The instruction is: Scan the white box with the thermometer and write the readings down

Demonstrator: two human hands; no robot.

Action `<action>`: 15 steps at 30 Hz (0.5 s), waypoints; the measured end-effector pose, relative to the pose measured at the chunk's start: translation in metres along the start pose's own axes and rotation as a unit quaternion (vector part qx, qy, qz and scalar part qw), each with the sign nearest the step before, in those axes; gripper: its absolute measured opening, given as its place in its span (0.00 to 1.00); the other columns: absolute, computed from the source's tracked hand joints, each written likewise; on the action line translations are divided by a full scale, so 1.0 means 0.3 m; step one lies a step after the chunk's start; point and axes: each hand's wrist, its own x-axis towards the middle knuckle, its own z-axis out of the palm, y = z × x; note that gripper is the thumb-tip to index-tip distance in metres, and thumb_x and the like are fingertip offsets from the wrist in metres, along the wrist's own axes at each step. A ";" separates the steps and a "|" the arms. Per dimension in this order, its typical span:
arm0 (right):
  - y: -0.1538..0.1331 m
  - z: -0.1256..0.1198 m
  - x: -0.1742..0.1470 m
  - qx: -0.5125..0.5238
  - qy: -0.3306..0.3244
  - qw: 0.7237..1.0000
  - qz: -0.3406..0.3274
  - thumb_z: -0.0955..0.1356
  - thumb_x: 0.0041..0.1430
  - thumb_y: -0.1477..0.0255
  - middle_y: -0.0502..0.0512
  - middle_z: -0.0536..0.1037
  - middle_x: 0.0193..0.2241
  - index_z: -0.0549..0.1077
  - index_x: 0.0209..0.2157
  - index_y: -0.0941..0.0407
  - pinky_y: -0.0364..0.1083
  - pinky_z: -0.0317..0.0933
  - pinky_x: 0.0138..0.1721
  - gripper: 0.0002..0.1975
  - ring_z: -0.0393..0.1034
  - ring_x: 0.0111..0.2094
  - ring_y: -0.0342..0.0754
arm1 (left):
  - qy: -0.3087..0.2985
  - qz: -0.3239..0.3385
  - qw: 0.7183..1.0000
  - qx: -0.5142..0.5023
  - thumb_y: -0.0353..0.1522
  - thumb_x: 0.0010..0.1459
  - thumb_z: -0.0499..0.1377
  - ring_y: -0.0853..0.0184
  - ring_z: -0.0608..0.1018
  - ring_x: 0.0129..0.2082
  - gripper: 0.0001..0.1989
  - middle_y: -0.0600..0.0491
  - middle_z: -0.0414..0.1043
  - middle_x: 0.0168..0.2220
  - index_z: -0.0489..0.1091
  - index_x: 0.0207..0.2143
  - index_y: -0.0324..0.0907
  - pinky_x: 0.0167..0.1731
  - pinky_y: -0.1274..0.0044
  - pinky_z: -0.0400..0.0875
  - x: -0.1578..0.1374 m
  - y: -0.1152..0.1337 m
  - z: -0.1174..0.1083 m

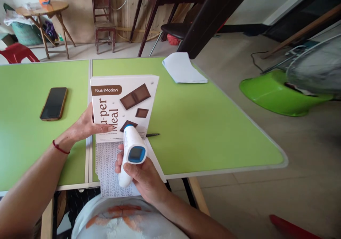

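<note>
My left hand (87,123) grips the lower left side of a white meal box (106,109) printed "NutriMotion" with pictures of chocolate pieces; its thumb lies across the front. Wrapped around the handle of a white and blue infrared thermometer (130,139) is my right hand (145,176). The thermometer's tip points at the lower part of the box's front, and its dark screen faces me. I cannot tell whether the tip touches the box. Under the box lies a notebook (113,171) with handwritten lines. A dark pen (153,135) shows partly from behind the box.
A phone (54,104) in a brown case lies on the green table (202,132), left of the box. White papers (182,68) rest at its far edge. Beyond stand a small wooden chair (102,22) and a round table (48,8). A green plastic chair (277,93) is at the right.
</note>
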 end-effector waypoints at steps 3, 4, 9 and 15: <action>0.003 -0.003 0.000 0.002 -0.005 1.000 0.000 0.78 0.50 0.54 0.50 0.74 0.28 0.73 0.33 0.53 0.48 0.60 0.38 0.20 0.67 0.31 0.46 | 0.006 -0.004 1.000 -0.003 0.34 0.47 0.74 0.59 0.79 0.40 0.30 0.47 0.78 0.41 0.65 0.50 0.39 0.39 0.71 0.76 0.002 -0.007 0.000; 0.005 -0.004 0.000 0.000 -0.005 1.000 0.001 0.78 0.50 0.54 0.50 0.74 0.28 0.73 0.33 0.53 0.48 0.60 0.38 0.20 0.67 0.31 0.46 | 0.006 -0.008 1.000 -0.002 0.35 0.47 0.74 0.59 0.80 0.40 0.30 0.47 0.78 0.41 0.66 0.50 0.39 0.39 0.70 0.76 0.001 -0.006 0.001; 0.006 -0.005 0.001 -0.007 -0.002 1.000 0.005 0.77 0.50 0.53 0.50 0.74 0.28 0.72 0.34 0.53 0.49 0.61 0.38 0.21 0.68 0.31 0.47 | 0.005 -0.025 1.000 0.005 0.35 0.48 0.73 0.58 0.80 0.41 0.29 0.46 0.78 0.43 0.66 0.49 0.39 0.40 0.69 0.76 -0.004 0.009 0.002; 0.000 0.006 0.002 0.004 0.005 1.000 0.004 0.78 0.49 0.53 0.49 0.73 0.28 0.73 0.37 0.52 0.49 0.60 0.38 0.22 0.68 0.31 0.47 | 0.003 -0.018 1.000 0.006 0.36 0.48 0.73 0.60 0.79 0.40 0.28 0.46 0.78 0.43 0.67 0.48 0.38 0.39 0.70 0.76 -0.006 0.015 0.004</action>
